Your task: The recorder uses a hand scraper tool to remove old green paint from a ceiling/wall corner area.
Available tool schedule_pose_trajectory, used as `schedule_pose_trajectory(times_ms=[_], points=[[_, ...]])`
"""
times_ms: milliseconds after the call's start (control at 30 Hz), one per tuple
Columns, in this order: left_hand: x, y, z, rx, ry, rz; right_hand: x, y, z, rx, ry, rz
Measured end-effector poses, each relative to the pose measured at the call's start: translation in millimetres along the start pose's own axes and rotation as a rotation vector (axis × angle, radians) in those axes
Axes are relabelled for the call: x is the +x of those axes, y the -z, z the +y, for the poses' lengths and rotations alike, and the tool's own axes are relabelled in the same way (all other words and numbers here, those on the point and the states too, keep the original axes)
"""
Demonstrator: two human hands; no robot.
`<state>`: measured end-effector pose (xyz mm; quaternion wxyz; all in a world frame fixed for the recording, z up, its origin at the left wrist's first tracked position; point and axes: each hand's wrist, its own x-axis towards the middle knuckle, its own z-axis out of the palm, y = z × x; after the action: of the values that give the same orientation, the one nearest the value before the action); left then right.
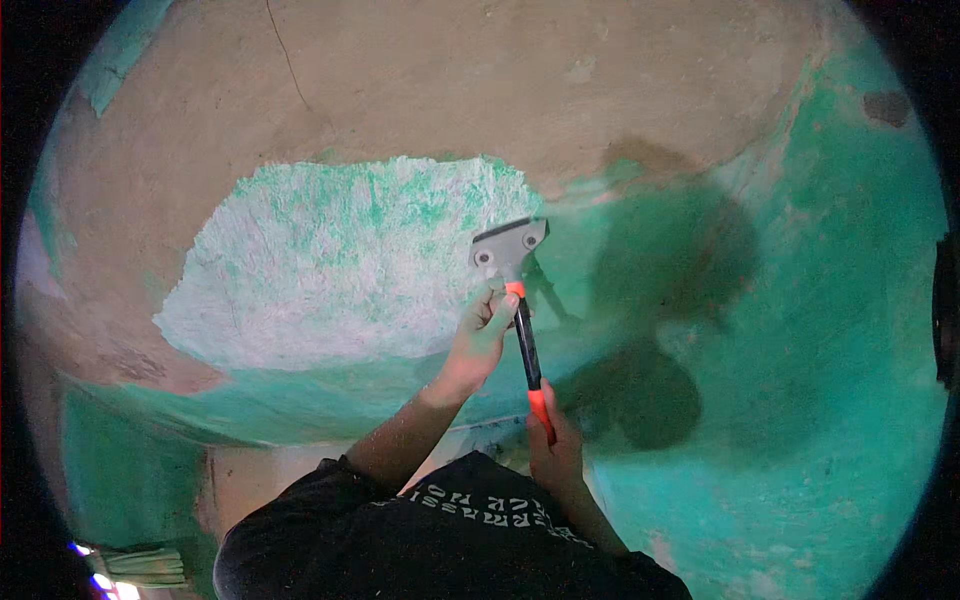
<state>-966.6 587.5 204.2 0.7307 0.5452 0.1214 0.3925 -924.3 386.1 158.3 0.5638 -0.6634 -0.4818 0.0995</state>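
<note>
A long-handled scraper with a wide grey metal head and a black and orange handle is held up in front of a wall. My left hand grips it near the orange collar just under the head. Lower down, my right hand is wrapped round the orange end of the handle. The scraper's blade edge lies over the right edge of a pale, partly scraped patch with green flecks; whether it touches the wall I cannot tell.
Bare brown plaster with a thin crack spreads above the patch. Green paint covers the wall to the right and below, with dark shadows on it. A pale green bundle of cloth hangs at lower left beside a bright light.
</note>
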Motion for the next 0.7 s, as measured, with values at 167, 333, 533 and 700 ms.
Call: schedule_pose_trajectory(times_ms=[167, 333, 533, 700], points=[[-2, 0, -3, 0.072, 0.015, 0.035, -7, -1, -2, 0.077, -0.231, -0.052], [0, 4, -7, 0.166, 0.041, 0.078, 1, 4, 2, 0.007, -0.254, -0.128], [0, 10, -16, 0.16, 0.055, 0.076, -9, -8, 15, 0.001, -0.075, -0.025], [6, -2, -5, 0.064, -0.048, 0.063, -1, 2, -3, 0.045, -0.27, -0.116]])
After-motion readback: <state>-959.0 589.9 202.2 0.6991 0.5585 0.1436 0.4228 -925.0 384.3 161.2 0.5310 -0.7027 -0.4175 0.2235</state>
